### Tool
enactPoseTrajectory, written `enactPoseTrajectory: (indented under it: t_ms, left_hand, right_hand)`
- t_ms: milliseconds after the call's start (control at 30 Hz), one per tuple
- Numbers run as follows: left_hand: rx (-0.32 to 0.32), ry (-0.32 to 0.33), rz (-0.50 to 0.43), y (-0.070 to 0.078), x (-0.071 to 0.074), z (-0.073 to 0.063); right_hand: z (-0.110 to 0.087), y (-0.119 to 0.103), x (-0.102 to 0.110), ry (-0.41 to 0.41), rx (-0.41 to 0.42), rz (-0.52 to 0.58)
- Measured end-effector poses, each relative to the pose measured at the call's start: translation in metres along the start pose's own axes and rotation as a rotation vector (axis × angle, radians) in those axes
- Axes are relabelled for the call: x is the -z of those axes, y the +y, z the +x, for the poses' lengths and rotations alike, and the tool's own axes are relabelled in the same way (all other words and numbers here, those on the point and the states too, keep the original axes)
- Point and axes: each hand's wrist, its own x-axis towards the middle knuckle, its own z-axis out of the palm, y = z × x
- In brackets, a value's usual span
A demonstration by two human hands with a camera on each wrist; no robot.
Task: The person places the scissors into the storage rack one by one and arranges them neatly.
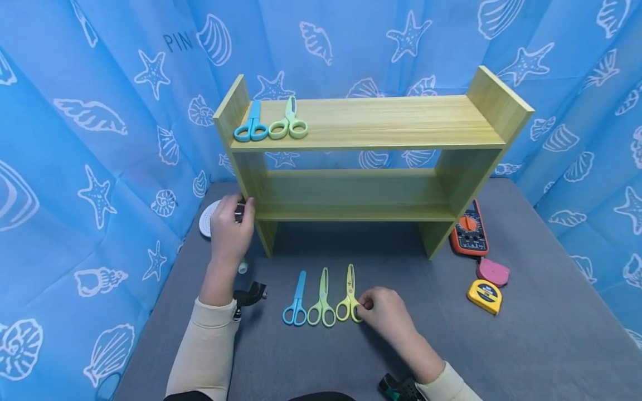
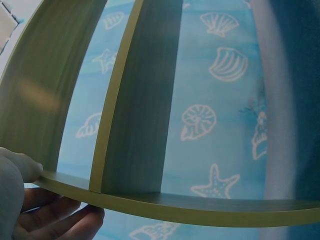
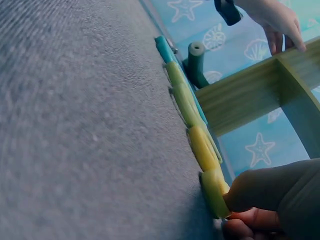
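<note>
My left hand grips the front edge of the left side panel of a wooden shelf. In the left wrist view the thumb lies on one side of that panel and the curled fingers on the other. On the grey table, my right hand pinches the right handle loop of the yellow scissors. Left of these lie green scissors and blue scissors, points toward the shelf. Another blue pair and another green pair lie on the top board, at its left end.
Right of the shelf are an orange multimeter, a pink tape measure and a yellow tape measure. A white round object stands partly hidden behind the left hand. A blue shell-patterned curtain encloses the table.
</note>
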Motion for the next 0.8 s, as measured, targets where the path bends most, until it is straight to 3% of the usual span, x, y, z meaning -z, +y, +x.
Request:
enactPoseTrajectory:
  t_ms: [300,567,800]
  left_hand:
    - [0.005,-0.002,0.001,0.001,0.000,0.000]
    - [0.004,0.007,0.000,0.001,-0.001,0.000]
    - [0.003,0.001,0.006,0.002,-0.001,-0.001]
  right_hand:
    - [-0.004,0.007,0.020,-0.045,-0.080,0.089]
    - [-0.013,0.001,0.064,-0.071,-0.170,0.081]
    - [-0.023,-0.012,0.103,-0.055,-0.188,0.061]
